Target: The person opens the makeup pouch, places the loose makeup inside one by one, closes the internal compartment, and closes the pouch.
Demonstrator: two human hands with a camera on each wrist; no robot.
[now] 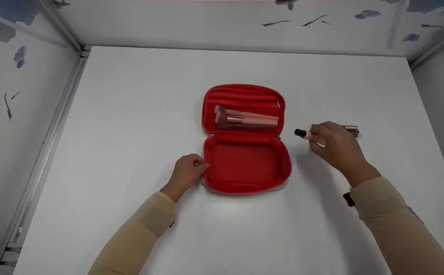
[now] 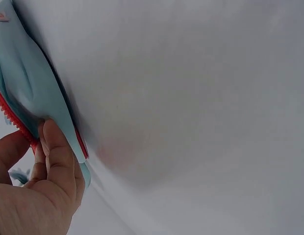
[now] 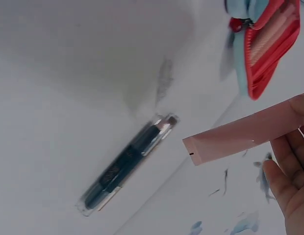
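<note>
An open cosmetic case with red lining (image 1: 245,164) lies on the table, its outside light blue (image 2: 32,68). Several makeup brushes (image 1: 250,119) with pale pink handles lie in its raised lid half; the lower half holds nothing visible. My left hand (image 1: 187,170) pinches the case's left edge by the red zipper. To the right of the case, my right hand (image 1: 334,147) holds a pink squeeze tube (image 3: 245,134) with a black cap (image 1: 300,133), above the table. Beyond that hand lies a dark makeup stick (image 3: 117,169) with clear ends, partly hidden in the head view.
The white table (image 1: 130,99) is bordered at the back and left by white panels (image 1: 206,26) with blue-grey prints. A metal frame (image 1: 54,126) runs along its left side. A gold-coloured slim item (image 1: 351,127) shows beside the dark stick.
</note>
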